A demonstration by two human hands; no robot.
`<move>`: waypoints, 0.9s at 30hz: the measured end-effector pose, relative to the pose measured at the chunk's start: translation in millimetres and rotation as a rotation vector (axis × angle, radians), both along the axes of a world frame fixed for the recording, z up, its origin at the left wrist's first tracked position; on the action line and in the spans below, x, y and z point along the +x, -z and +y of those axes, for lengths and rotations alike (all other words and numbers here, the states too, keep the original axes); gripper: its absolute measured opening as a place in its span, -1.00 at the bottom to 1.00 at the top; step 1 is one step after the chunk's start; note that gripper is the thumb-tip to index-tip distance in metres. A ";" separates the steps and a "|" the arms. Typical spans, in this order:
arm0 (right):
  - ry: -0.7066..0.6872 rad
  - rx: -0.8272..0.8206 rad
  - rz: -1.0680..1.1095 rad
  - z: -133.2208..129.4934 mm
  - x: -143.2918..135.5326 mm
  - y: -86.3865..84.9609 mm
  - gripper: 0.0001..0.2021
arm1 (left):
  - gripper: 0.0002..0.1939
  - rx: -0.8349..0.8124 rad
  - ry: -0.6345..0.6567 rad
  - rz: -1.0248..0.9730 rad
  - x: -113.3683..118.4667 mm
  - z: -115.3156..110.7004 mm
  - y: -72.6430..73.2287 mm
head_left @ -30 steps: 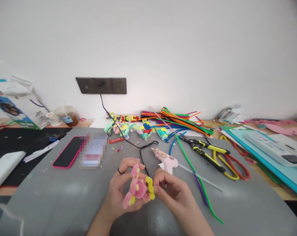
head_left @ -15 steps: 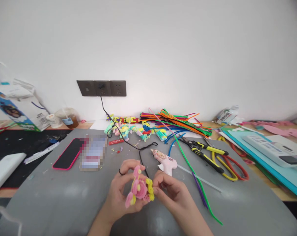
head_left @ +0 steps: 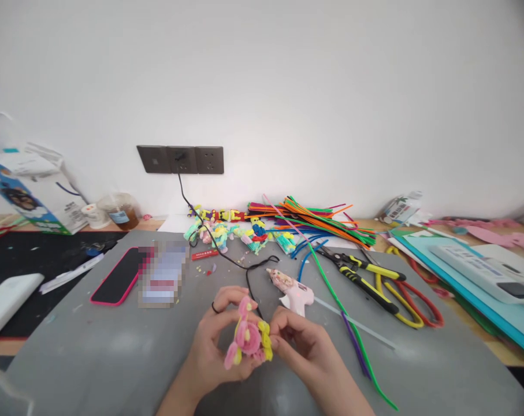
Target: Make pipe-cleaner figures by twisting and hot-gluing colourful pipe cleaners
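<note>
A small pink and yellow pipe-cleaner figure [head_left: 248, 337] is held up over the grey table mat, near its front middle. My left hand [head_left: 218, 341] is closed round its left side and underside, with a dark ring or band on one finger. At the figure's right edge, my right hand [head_left: 303, 341] pinches the yellow fuzzy part between thumb and forefinger. The fingertips hide part of that yellow piece. Just beyond the right hand lies a pink glue gun [head_left: 294, 290] on its side, a clear glue stick [head_left: 357, 323] poking out of its back.
Pipe cleaners [head_left: 313, 219] lie heaped along the wall beside finished small figures [head_left: 218, 234]. Yellow-black pliers [head_left: 365, 277] and scissors [head_left: 417, 306] are at right. A pink-edged phone [head_left: 118, 276] lies left. A black cord [head_left: 233, 257] runs from the wall socket [head_left: 179, 159]. A green pipe cleaner [head_left: 352, 332] stretches forward.
The whole scene sits slightly lower in view, as the camera has tilted a little. Both hands keep the same grip on the figure, which has hardly moved.
</note>
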State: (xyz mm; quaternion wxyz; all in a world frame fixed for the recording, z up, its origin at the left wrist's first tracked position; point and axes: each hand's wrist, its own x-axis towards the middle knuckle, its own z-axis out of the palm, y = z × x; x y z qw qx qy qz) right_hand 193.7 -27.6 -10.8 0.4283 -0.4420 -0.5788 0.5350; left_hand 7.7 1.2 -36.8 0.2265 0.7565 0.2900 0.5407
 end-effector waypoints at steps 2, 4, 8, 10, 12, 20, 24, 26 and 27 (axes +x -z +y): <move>0.018 -0.006 -0.015 1.5 -1.8 -4.5 -0.57 | -0.76 -0.009 0.008 -0.005 0.8 1.0 -1.3; 0.024 -0.006 -0.021 2.6 -3.0 -6.3 -0.57 | -0.76 -0.019 0.020 -0.008 1.5 1.6 -2.3; 0.022 0.011 -0.010 3.7 -1.8 -0.6 -0.56 | -0.75 -0.040 0.036 -0.009 1.7 2.5 -2.7; 0.011 0.017 -0.007 4.1 0.1 3.8 -0.58 | -0.76 -0.055 0.039 -0.005 1.5 3.0 -2.4; 0.000 0.019 -0.003 4.7 2.3 7.1 -0.62 | -0.76 -0.068 0.040 -0.004 1.1 3.7 -1.9; 0.000 -0.013 0.031 4.9 2.3 14.4 -0.56 | -0.75 -0.078 0.034 -0.011 1.0 4.5 3.7; -0.018 -0.039 0.024 4.4 1.0 20.1 -0.51 | -0.80 -0.020 -0.005 -0.060 3.7 4.4 3.6; -0.045 -0.059 0.018 4.9 1.7 24.1 -0.50 | -0.79 -0.020 -0.018 -0.056 4.2 3.8 4.2; -0.050 -0.071 0.021 5.4 2.1 26.3 -0.51 | -0.80 -0.034 -0.024 -0.048 4.0 3.1 5.0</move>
